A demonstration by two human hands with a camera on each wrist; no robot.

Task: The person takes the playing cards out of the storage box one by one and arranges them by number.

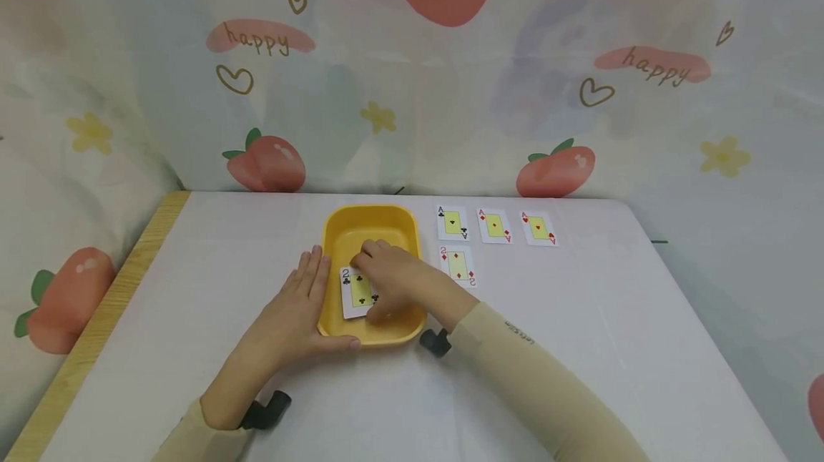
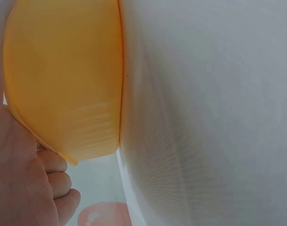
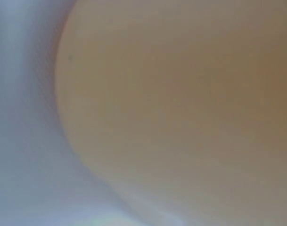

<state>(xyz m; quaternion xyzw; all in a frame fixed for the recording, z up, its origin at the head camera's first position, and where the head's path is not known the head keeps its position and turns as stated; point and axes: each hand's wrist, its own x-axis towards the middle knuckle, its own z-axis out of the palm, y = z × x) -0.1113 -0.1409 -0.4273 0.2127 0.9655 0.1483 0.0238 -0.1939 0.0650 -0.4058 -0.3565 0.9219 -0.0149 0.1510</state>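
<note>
Nearest the camera, the left hand (image 1: 302,312) lies along the left wall of the shallow yellow plastic tray (image 1: 344,229), fingers straight against the side and thumb hooked round its near corner; the left wrist view shows the tray's outer wall (image 2: 68,80) pressed into the palm (image 2: 18,179). Just right of that hold, inside the tray, the right hand (image 1: 395,279) rests with fingers curled down on the two of clubs playing card (image 1: 357,290), which lies face up on the tray floor, its right part hidden under the fingers. Whether the fingers pinch the card or only press it cannot be told; the right wrist view is a blur of yellow. Both forearms wear beige sleeves with black wrist mounts.

Right of the tray, on the white tablecloth (image 1: 644,347), lies the two of diamonds card (image 1: 458,264). Beyond it runs a row of three aces: clubs (image 1: 453,223), diamonds (image 1: 494,226), hearts (image 1: 538,228). Behind hangs a peach-printed curtain (image 1: 412,69).
</note>
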